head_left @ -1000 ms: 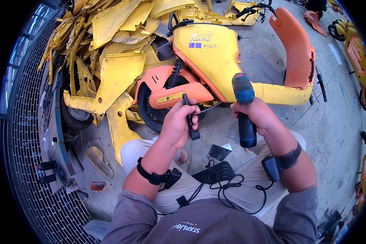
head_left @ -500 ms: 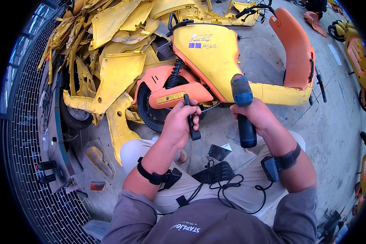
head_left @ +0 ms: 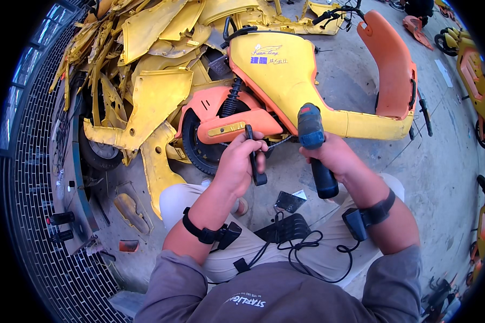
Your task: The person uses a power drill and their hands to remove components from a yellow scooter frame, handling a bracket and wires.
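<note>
Black bar [head_left: 257, 172]: mid-frame, long axis near-vertical; left hand [head_left: 235, 166] fingers pinch its middle.
Drill [head_left: 310, 129]: top tilts left; right hand [head_left: 338, 154] fingers wrap grip.

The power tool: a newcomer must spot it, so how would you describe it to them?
Find the yellow and orange scooter at the top centre. Nearer the wearer, the right hand grips the power tool. Unlike the slim black bar in the left hand, it is thick, with a blue body and small red patch.
</note>
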